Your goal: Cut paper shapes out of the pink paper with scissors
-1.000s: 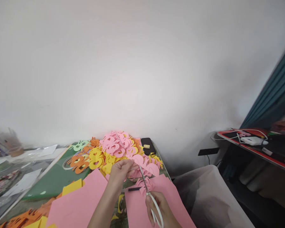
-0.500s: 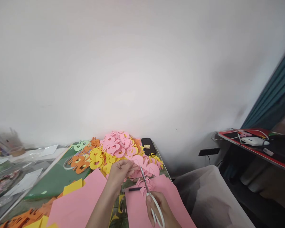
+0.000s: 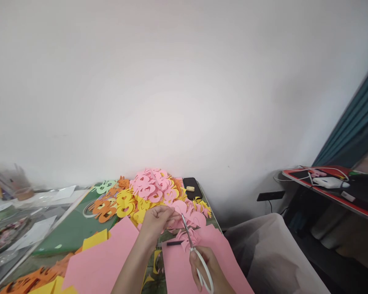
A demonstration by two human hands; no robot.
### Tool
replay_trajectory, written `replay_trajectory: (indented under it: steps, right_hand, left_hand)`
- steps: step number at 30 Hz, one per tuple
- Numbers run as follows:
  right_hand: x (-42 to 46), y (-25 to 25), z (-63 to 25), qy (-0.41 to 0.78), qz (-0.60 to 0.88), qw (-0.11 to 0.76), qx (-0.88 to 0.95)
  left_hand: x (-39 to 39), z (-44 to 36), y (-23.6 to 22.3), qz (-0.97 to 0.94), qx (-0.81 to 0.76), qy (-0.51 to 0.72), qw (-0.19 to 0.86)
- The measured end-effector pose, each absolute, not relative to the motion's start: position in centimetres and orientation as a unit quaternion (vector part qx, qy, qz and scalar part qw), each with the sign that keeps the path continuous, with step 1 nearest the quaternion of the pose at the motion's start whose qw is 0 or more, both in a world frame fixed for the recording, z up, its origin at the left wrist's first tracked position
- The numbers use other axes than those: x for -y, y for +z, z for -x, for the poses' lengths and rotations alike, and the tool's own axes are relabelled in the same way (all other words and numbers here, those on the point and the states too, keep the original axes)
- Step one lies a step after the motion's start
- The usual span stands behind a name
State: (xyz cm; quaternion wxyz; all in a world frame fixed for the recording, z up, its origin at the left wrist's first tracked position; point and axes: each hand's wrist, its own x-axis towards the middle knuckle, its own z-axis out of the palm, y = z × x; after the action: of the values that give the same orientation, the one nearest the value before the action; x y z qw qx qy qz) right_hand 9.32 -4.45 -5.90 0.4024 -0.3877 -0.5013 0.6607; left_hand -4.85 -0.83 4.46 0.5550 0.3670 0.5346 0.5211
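Observation:
White-handled scissors [image 3: 199,261] are in my right hand [image 3: 210,267], the fingers wrapped round the handles. Their metal blades point up and away, with the tips at a pink paper cutout [image 3: 180,207]. My left hand [image 3: 159,218] pinches the edge of that cutout between thumb and fingers. Pink paper scraps [image 3: 188,237] lie just below the blades, on a pink paper sheet [image 3: 184,269]. Behind my hands rises a pile of pink cutouts [image 3: 150,185], with yellow cutouts [image 3: 124,204] and orange cutouts [image 3: 104,210] to its left.
Another pink sheet [image 3: 95,261] lies at the left, over yellow paper and orange scraps [image 3: 33,279]. A black phone [image 3: 192,188] with a small pale block on it is near the wall. A dark pen [image 3: 174,243] lies between the sheets. At right stands a red-edged table [image 3: 319,188].
My hands keep nearly the same place and grip. The scissors and the cutout have barely moved, and the view has shifted slightly.

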Motion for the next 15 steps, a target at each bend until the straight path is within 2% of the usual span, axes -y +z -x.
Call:
replay_trajectory:
  steps: [15]
  right_hand:
    - [4.60, -5.75, -9.30, 0.633, 0.384, 0.420, 0.525]
  left_hand:
    - [0.84, 5.15, 4.58, -0.371, -0.536, 0.526, 0.546]
